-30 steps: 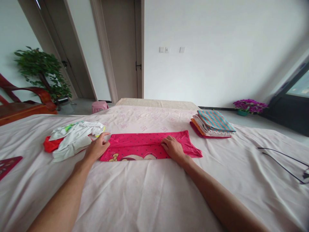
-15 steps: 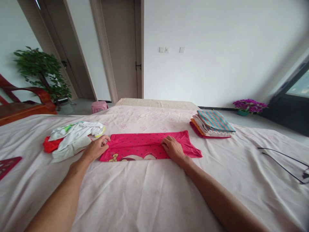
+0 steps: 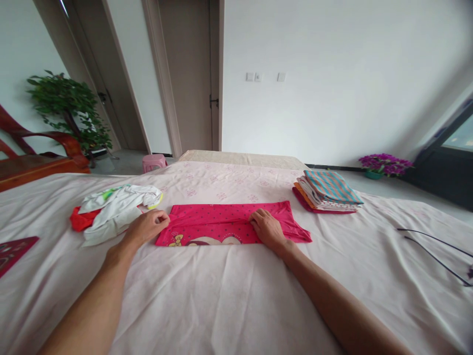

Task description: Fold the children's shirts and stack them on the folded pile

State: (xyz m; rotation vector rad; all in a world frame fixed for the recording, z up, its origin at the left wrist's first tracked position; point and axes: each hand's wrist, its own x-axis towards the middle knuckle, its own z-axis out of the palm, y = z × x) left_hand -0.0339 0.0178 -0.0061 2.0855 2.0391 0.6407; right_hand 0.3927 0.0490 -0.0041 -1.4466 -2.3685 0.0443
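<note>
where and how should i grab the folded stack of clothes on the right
Probably best gripped low at its left and right edges, one hand coming in from each side, fingers under the dark red bottom layer. The stack of clothes lies flat on the sheet, its layers loose and uneven, so lifting from beneath should keep them together.

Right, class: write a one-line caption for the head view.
Two hands on a pink garment, between rumpled clothes and a folded stack.

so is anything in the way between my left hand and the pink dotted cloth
Nothing visible: the left hand touches the left end of the pink dotted cloth, and the crumpled clothes lie farther left.
</note>
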